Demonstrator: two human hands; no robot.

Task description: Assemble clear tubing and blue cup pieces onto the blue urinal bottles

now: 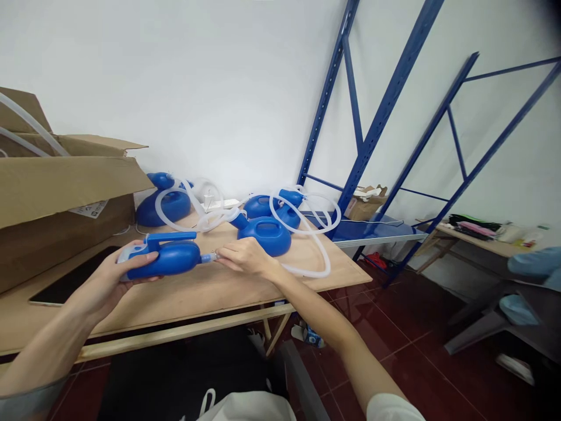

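Note:
My left hand (107, 275) is closed around the pale end of a blue plastic funnel-shaped piece (177, 259) with a flat blue handle on top, held above the front of the table. At its narrow right end sits a small translucent connector (207, 257). The fingertips of my right hand (245, 255) pinch that connector; its far end is hidden behind the fingers. Just beyond my right hand stands a blue jug (270, 237) with a moulded handle. Another blue jug (164, 209) stands behind the held piece, beside coiled translucent tubing (205, 221).
An open cardboard box (65, 184) with tubing fills the table's left side, near a dark flat tablet (74, 280). More looped tubing (326, 257) lies toward the right edge of the wooden table (342, 275). Blue metal racks (372, 131) stand right; a person's blue sleeve (532, 261) shows far right.

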